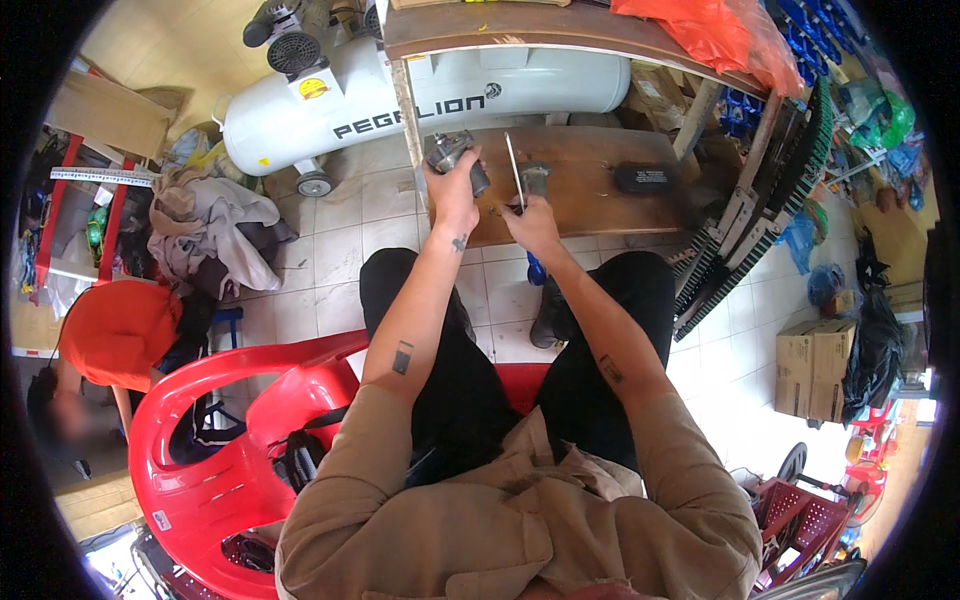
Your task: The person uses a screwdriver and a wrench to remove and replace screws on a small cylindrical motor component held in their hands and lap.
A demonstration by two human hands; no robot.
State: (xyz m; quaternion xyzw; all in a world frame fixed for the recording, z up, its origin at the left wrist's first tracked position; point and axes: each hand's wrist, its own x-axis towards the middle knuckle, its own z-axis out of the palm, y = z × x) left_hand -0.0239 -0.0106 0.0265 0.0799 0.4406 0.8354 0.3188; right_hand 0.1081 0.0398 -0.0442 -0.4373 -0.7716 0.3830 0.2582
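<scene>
Left hand (457,190) grips a rounded metal part (446,154); right hand (534,222) clasps a slim rod (514,168).

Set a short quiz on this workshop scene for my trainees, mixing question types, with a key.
1. What does the left hand hold?
A) a cardboard box
B) a grey metal part
C) a plastic chair

2. True or false: the black case lies on the wooden board, to the right of the right hand, which holds a thin-shafted tool.

3. Fill in the colour: the large tank beyond the board is mainly ____.

Key: 1. B; 2. True; 3. white
</scene>
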